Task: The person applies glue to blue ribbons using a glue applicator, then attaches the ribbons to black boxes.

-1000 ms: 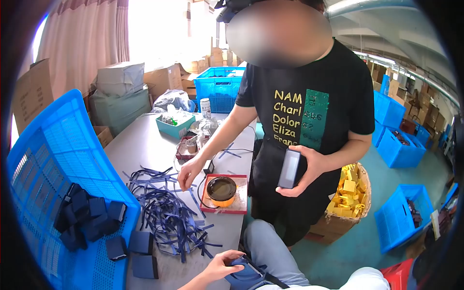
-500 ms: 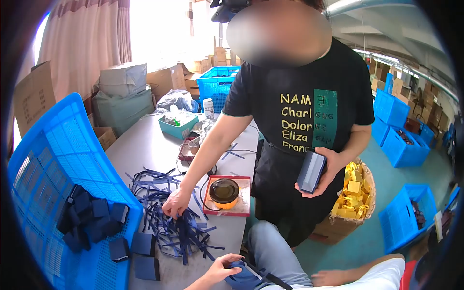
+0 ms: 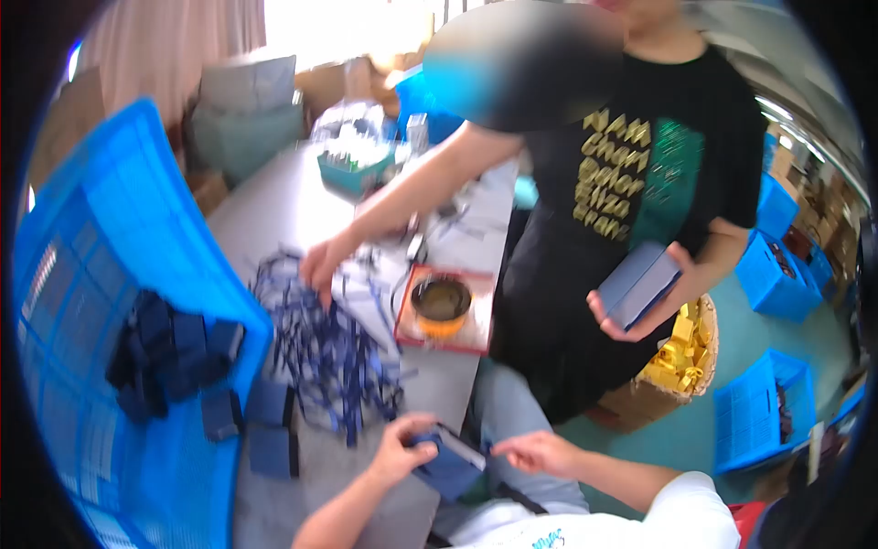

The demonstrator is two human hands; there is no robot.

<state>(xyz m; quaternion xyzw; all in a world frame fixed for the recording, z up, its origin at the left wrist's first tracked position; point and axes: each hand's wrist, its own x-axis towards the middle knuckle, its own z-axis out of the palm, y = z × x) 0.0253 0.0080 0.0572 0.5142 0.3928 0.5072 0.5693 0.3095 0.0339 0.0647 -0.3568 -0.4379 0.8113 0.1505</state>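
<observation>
My left hand (image 3: 402, 450) is closed on a dark blue box (image 3: 450, 465) with a pale strip along its edge, held above my lap near the table's front corner. My right hand (image 3: 541, 454) is just right of the box, forefinger stretched toward it and the other fingers curled. A small dark bit shows at its fingertips, too blurred to name. Across from me, a person in a black T-shirt reaches one hand (image 3: 327, 265) into a pile of dark blue ribbons (image 3: 343, 366). That person's other hand holds a similar blue box (image 3: 643, 285).
A large blue crate (image 3: 197, 247) stands at left with several dark blue boxes inside. More blue boxes (image 3: 273, 448) lie beside it on the table. A red tray (image 3: 468, 342) holds a round orange-and-black item. A carton of yellow boxes (image 3: 681, 352) stands on the floor.
My view has shifted. My left hand has raised the blue box further into view, and my right hand has come up beside it. The other person's hand remains at the ribbons.
</observation>
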